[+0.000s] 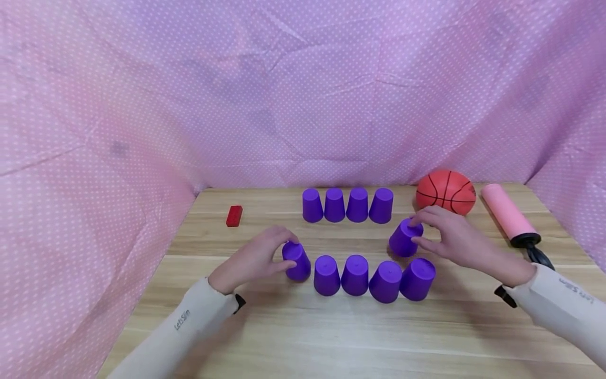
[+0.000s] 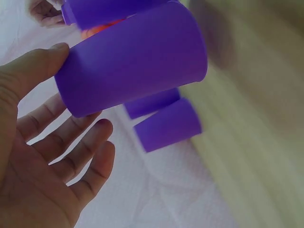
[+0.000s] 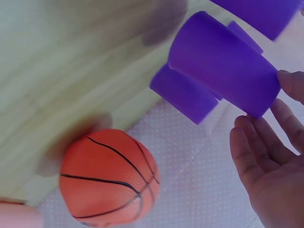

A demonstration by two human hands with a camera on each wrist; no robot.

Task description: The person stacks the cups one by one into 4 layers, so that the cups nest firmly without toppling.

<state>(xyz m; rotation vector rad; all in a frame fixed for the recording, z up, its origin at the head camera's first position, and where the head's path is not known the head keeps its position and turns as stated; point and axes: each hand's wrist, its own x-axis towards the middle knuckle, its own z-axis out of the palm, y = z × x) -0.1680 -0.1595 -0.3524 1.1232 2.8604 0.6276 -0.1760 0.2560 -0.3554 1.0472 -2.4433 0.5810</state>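
Note:
My left hand [image 1: 258,259] pinches an upside-down purple cup [image 1: 296,262] near its narrow top end, at the left end of the front row. In the left wrist view the thumb lies on one side of that cup [image 2: 137,59] and the fingertips reach the other. My right hand [image 1: 452,237] pinches another upside-down purple cup [image 1: 405,239], tilted a little, behind the right end of the front row. The right wrist view shows this cup [image 3: 223,61] between thumb and fingers. Several more purple cups [image 1: 355,275] stand upside down between and in front of the hands.
Several purple cups [image 1: 334,205] stand in a back row on the wooden table [image 1: 284,337]. A small red basketball [image 1: 440,188] is at the back right, beside a pink hand pump [image 1: 508,213]. A red toy brick [image 1: 234,216] lies at left. Pink dotted cloth [image 1: 303,105] hangs behind.

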